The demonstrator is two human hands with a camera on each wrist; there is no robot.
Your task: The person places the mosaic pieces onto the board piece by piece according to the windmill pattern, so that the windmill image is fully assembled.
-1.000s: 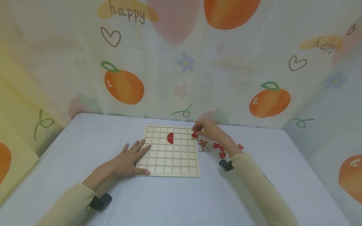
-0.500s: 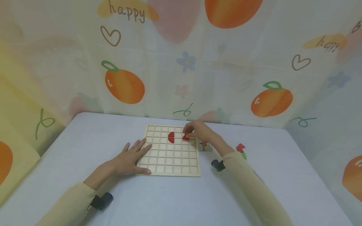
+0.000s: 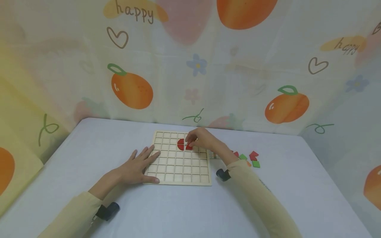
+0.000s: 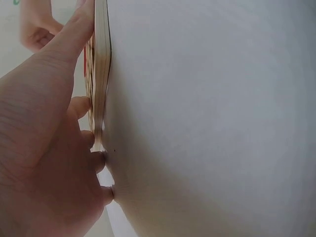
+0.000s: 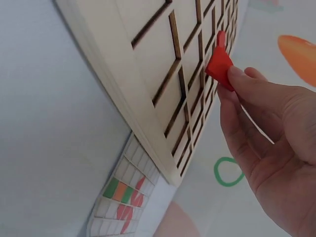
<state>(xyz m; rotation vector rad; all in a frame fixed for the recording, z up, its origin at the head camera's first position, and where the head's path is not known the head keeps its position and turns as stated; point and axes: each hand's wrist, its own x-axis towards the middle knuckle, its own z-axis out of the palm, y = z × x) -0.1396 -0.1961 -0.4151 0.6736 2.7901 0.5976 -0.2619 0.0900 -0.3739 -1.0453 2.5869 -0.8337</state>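
A pale wooden grid board (image 3: 179,169) lies on the table. My left hand (image 3: 134,172) rests at its left edge with the fingers spread, fingertips and thumb on the border. My right hand (image 3: 203,138) is over the upper right part of the board. Between thumb and fingers it pinches a red quarter-round piece (image 5: 219,69), seen close up in the right wrist view. Two red pieces (image 3: 180,144) sit in cells just left of it, together forming a half circle. The held piece is right beside them, over the neighbouring column.
A pattern card (image 5: 120,193) printed with a red and green figure lies against the board's right side, partly behind the right forearm. Further right are loose pieces, among them a red one (image 3: 253,155) and a green square (image 3: 256,164). A printed cloth (image 3: 166,82) hangs behind the table.
My right hand has moved left from the board's right edge, carrying the red quarter-round piece up beside the two red ones. More loose pieces show behind the forearm. The left hand stays put.
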